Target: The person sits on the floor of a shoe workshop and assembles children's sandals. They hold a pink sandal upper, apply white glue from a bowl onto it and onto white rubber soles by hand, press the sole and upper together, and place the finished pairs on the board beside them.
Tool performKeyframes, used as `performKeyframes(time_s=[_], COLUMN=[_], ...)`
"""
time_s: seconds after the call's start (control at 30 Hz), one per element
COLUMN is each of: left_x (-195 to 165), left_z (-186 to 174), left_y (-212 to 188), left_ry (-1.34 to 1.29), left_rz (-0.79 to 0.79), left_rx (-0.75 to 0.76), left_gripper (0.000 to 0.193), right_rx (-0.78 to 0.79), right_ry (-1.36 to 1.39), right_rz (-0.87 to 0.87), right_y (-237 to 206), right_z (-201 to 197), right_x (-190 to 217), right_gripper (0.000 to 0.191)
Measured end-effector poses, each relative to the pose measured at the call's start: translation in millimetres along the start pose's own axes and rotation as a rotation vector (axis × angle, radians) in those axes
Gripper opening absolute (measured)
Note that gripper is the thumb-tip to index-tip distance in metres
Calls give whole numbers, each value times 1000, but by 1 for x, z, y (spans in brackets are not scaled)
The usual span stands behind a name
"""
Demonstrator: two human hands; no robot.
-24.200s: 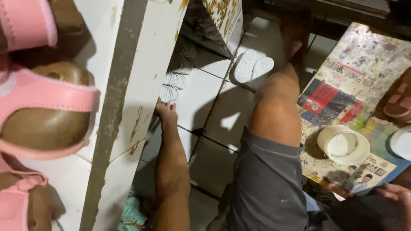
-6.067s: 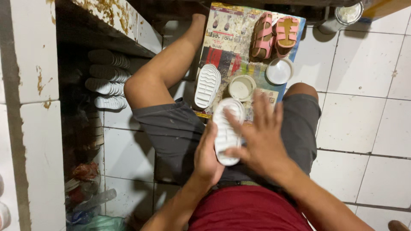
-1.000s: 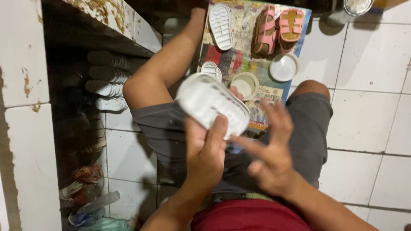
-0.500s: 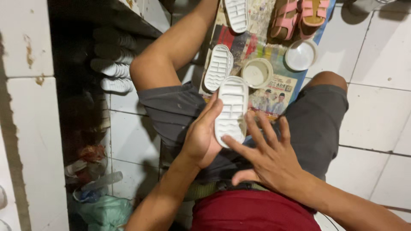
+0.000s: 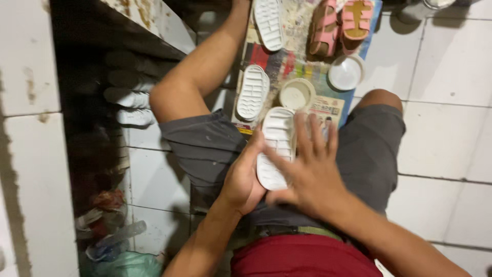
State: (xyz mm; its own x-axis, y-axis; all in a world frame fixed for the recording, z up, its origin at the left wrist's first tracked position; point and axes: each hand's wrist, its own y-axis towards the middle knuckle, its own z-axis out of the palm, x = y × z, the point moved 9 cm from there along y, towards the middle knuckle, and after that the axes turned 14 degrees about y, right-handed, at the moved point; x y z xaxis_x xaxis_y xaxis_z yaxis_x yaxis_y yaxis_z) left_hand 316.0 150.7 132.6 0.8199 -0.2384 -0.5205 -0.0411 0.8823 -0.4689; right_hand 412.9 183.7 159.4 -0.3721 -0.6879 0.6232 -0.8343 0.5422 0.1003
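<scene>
we've got our left hand (image 5: 243, 179) cupped around the white ridged shoe sole (image 5: 275, 146), gripping its left edge, while our right hand (image 5: 307, 172) lies flat and spread open over its right side. sole sits above our lap, grey shorts (image 5: 205, 146) below. printed paper sheet (image 5: 307, 66) on white tiled floor (image 5: 446, 133).

Sole (image 5: 277, 146) betw. hands, over lap; 2nd sole (image 5: 251, 92) + dish (image 5: 296, 94) ahead on mat (image 5: 299, 20); sandals (image 5: 341, 25) beyond.

Bare forearms, bare knees, grey shorts (image 5: 205, 149), dark red shirt (image 5: 302, 256)
</scene>
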Motion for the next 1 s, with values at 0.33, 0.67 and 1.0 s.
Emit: performKeyframes(time_s=[0.33,0.67,1.0], left_x=[-28,6,28], left_z=[30,14,-19], left_y=[-36,-37,-8], left_ry=[783,659,175], left_rz=[450,281,84], left_rx=[-141,-191,-164], left_gripper=[58,62,61], right_rx=[-165,-187,-109], right_ry=[327,200,220], right_rz=[26,94,-63], right_y=[-17,9,17], right_z=[-14,-47,-37], right_x=[-8,5,6], right_gripper=[80,70,66])
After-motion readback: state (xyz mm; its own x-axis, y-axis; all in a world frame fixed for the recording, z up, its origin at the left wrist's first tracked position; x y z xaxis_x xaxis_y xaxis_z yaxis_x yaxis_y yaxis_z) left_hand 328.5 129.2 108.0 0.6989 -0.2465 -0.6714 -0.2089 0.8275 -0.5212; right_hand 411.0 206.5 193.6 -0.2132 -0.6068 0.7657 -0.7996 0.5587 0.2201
